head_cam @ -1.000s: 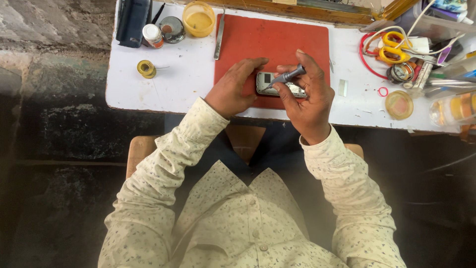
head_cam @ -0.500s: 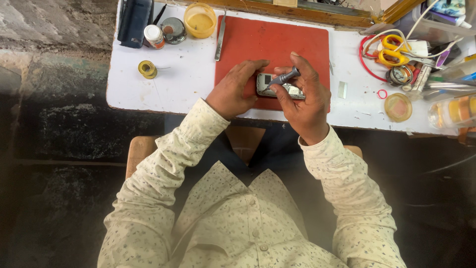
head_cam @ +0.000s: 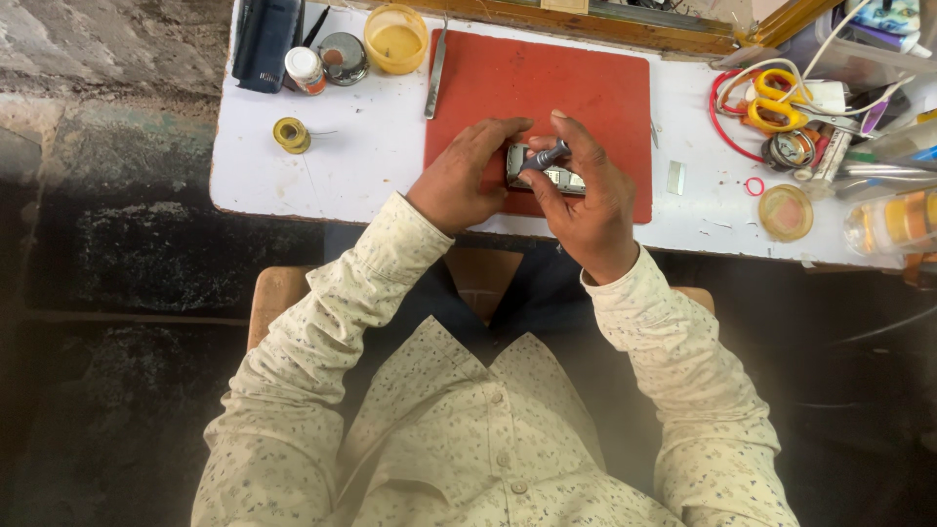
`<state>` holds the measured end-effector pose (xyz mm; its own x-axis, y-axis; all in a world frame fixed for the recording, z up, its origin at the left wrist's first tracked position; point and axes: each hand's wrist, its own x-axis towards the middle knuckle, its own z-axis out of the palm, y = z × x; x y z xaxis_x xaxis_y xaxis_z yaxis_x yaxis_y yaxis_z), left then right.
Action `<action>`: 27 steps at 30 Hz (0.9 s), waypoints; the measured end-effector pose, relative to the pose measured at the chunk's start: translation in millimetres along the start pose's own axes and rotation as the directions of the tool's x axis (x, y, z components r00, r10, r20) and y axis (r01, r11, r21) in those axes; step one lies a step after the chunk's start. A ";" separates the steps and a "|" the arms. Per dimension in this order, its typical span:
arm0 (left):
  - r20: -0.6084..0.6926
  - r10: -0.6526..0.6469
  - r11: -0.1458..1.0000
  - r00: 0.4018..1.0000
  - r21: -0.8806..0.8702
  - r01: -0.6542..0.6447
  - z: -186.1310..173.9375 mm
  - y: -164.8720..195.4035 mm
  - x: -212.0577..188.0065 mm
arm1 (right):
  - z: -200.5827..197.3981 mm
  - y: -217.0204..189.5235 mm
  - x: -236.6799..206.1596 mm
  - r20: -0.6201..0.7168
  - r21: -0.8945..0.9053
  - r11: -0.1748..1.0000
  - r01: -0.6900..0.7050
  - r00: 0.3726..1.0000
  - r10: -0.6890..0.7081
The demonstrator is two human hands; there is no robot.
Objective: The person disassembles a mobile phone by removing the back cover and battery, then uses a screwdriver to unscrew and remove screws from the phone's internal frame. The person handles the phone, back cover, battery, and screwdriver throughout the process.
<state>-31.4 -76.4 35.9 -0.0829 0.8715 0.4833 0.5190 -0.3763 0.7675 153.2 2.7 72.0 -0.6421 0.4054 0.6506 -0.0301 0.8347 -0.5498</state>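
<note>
A small grey rectangular device (head_cam: 540,177) lies on a red mat (head_cam: 547,88) on the white table (head_cam: 361,166). My left hand (head_cam: 461,179) grips the device's left end and steadies it. My right hand (head_cam: 589,200) holds a short grey tool with a dark handle (head_cam: 546,155), its tip resting on top of the device. The right fingers hide the device's right end.
Left of the mat lie metal tweezers (head_cam: 435,63), a yellow cup (head_cam: 395,39), a small bottle (head_cam: 305,69), a round tin (head_cam: 343,57), a dark case (head_cam: 265,39) and a solder spool (head_cam: 290,135). Yellow scissors (head_cam: 776,102), a red cable and jars crowd the right side.
Both hands stay on the device; the view has shifted slightly and the tool tilts a little. Nothing was let go or picked up.
</note>
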 end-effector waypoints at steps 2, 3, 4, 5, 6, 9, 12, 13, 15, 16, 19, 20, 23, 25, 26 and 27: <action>0.001 0.003 1.000 1.000 0.013 -0.003 -0.2 0.0 0.0 | -0.7 0.0 0.2 -0.009 0.021 1.000 -0.012 1.000 0.012; 0.005 0.000 1.000 1.000 0.018 0.000 -0.6 -0.1 -0.3 | -1.3 0.0 0.4 -0.014 0.032 0.999 -0.018 1.000 0.018; 0.009 -0.004 1.000 1.000 0.023 0.004 -0.9 0.0 -0.3 | -2.3 -0.2 0.9 -0.014 0.038 0.999 -0.011 1.000 0.011; 0.011 0.007 1.000 1.000 0.029 -0.007 -1.1 -0.1 0.1 | -3.5 -0.4 1.4 -0.013 0.045 0.999 -0.005 1.000 0.005; 0.012 0.016 0.999 1.000 0.035 -0.016 -1.2 -0.6 1.0 | -4.6 -0.8 1.8 -0.011 0.053 0.999 -0.001 1.000 0.001; -0.006 0.047 0.996 0.999 0.071 -0.047 -0.1 -2.2 -2.3 | -9.4 -4.8 -0.5 -0.033 -0.019 1.000 -0.023 0.999 0.022; -0.016 0.095 0.992 0.995 0.084 -0.093 -1.3 -5.8 -3.7 | -14.3 -6.4 -0.9 -0.040 0.032 0.999 -0.015 0.999 0.017; -0.015 0.107 0.991 0.994 0.078 -0.106 -1.5 -6.5 -5.6 | -17.2 -7.1 -1.9 -0.044 0.020 1.000 -0.009 0.999 0.010; -0.008 0.092 0.994 0.996 0.064 -0.091 -3.4 -9.1 -7.2 | -24.0 -7.1 -2.9 -0.048 -0.001 1.000 0.004 0.999 -0.004; -0.005 0.087 0.995 0.996 0.056 -0.087 -4.0 -9.3 -7.9 | -26.6 -6.7 -2.7 -0.044 0.033 0.999 -0.002 0.999 0.003; -0.002 0.083 0.994 0.997 0.067 -0.083 -5.6 -7.0 -6.8 | -33.8 -6.1 -3.4 -0.037 0.099 0.995 -0.024 0.999 0.028; 0.001 0.060 0.998 0.998 0.025 -0.060 -6.8 -4.5 -6.4 | -35.6 -5.2 -2.7 -0.037 0.096 0.995 -0.034 0.999 0.038; -0.005 0.027 0.997 1.000 -0.071 -0.027 -10.9 5.3 -7.6 | -35.5 -2.6 -1.9 -0.054 0.102 0.992 -0.070 0.996 0.076; -0.029 0.047 0.993 0.998 -0.106 -0.050 -12.9 8.8 -6.6 | -33.6 -0.8 -1.9 -0.072 0.111 0.991 -0.074 0.994 0.082; -0.041 0.039 0.991 0.998 -0.123 -0.044 -13.6 9.6 -7.5 | -32.3 0.6 -1.9 -0.081 0.115 0.991 -0.064 0.994 0.074; -0.056 0.034 0.989 0.998 -0.139 -0.041 -14.5 9.5 -9.4 | -32.0 2.8 -1.1 -0.090 0.123 0.991 -0.060 0.993 0.071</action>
<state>-38.0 -92.7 44.7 -0.1125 0.8394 0.5318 0.3985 -0.4522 0.7980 178.3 16.5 86.5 -0.5714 0.4953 0.6544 -0.0861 0.7568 -0.6480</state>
